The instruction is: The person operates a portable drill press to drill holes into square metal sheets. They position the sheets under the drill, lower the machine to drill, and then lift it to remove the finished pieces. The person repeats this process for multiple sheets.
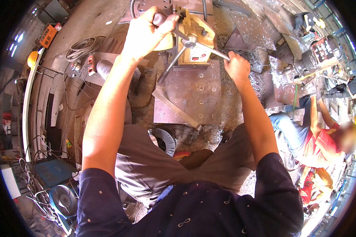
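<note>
A yellow magnetic drill point(205, 35) stands on a flat brown steel plate point(194, 89) in front of me. Its feed handle point(190, 42) has three spokes around a central hub. My left hand point(144, 37) is closed round the grip of the upper left spoke. The fingers of my right hand point(238, 66) wrap the end of the right spoke. The third spoke points down and left, with no hand on it. Several drilled holes or round marks show across the plate. A narrow flat metal bar point(176, 110) lies slantwise over its near left part.
A coiled cable point(81, 49) and a red socket strip point(91, 65) lie to the left. Below them sits a blue machine point(55, 173) among tangled wires. A black round spool point(163, 141) is between my legs. At right, a person in red point(324, 146) sits close by; steel offcuts point(245, 35) lie beyond.
</note>
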The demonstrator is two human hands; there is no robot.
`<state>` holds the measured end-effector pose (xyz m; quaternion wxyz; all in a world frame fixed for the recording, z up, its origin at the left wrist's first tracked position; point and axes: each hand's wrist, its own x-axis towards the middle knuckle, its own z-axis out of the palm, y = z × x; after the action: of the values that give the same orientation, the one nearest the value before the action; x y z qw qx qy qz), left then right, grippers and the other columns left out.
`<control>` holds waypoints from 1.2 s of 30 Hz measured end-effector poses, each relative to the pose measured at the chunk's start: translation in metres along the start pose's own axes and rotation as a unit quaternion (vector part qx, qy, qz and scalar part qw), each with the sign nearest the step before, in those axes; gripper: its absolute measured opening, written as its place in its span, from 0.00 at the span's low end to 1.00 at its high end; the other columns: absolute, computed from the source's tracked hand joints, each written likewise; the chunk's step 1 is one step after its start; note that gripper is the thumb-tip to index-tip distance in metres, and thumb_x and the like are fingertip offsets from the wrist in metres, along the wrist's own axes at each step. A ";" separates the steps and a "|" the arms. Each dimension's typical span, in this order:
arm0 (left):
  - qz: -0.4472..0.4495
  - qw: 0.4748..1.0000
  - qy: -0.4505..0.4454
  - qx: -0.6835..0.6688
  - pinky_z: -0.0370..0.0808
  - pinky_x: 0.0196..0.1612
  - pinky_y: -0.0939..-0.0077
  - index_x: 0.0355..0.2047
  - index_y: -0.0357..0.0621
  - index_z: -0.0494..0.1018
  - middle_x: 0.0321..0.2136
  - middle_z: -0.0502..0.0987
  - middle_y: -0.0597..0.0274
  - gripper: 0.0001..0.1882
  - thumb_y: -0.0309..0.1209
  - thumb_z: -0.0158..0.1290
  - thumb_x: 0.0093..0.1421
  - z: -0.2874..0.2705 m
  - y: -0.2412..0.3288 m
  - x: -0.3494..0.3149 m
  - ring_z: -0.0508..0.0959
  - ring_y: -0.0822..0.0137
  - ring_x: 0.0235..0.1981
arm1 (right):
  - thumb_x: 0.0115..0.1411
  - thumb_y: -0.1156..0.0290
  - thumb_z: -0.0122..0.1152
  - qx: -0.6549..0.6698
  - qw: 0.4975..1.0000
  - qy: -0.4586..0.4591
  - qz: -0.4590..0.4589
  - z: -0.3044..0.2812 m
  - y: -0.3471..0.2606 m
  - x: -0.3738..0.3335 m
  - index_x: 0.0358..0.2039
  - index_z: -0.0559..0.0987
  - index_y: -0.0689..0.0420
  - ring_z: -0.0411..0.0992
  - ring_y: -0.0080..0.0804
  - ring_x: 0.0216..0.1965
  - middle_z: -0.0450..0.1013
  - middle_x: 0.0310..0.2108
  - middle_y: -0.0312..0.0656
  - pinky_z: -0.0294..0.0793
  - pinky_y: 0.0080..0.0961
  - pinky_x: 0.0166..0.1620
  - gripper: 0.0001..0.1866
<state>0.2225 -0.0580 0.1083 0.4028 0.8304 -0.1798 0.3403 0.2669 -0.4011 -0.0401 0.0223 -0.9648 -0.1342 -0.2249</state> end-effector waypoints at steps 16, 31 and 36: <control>-0.074 0.996 -0.041 -0.022 0.73 0.26 0.71 0.28 0.41 0.72 0.16 0.76 0.60 0.27 0.54 0.63 0.65 -0.005 0.010 0.000 0.76 0.71 0.18 | 0.48 0.48 0.84 0.316 0.939 -0.046 0.126 0.112 -0.071 0.003 0.60 0.69 0.65 0.78 0.60 0.51 0.79 0.49 0.59 0.79 0.49 0.54 0.49; -0.149 0.985 -0.091 0.016 0.76 0.35 0.66 0.37 0.37 0.78 0.23 0.80 0.53 0.22 0.47 0.64 0.65 -0.027 0.013 -0.005 0.78 0.64 0.27 | 0.68 0.38 0.57 -0.089 0.973 0.203 -0.064 -0.021 -0.052 -0.006 0.50 0.81 0.53 0.78 0.50 0.51 0.80 0.46 0.49 0.70 0.63 0.52 0.30; -0.124 0.990 -0.072 0.006 0.77 0.36 0.64 0.37 0.38 0.78 0.25 0.81 0.51 0.21 0.46 0.64 0.64 -0.022 0.013 0.003 0.79 0.60 0.28 | 0.71 0.39 0.53 -0.025 0.999 -0.018 -0.028 -0.014 -0.004 0.003 0.41 0.81 0.52 0.80 0.52 0.38 0.79 0.34 0.47 0.76 0.56 0.40 0.26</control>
<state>0.2074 -0.0489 0.1273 0.4232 0.8709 -0.1018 0.2281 0.2627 -0.3982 -0.0258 -0.0108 -0.9649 -0.1554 -0.2113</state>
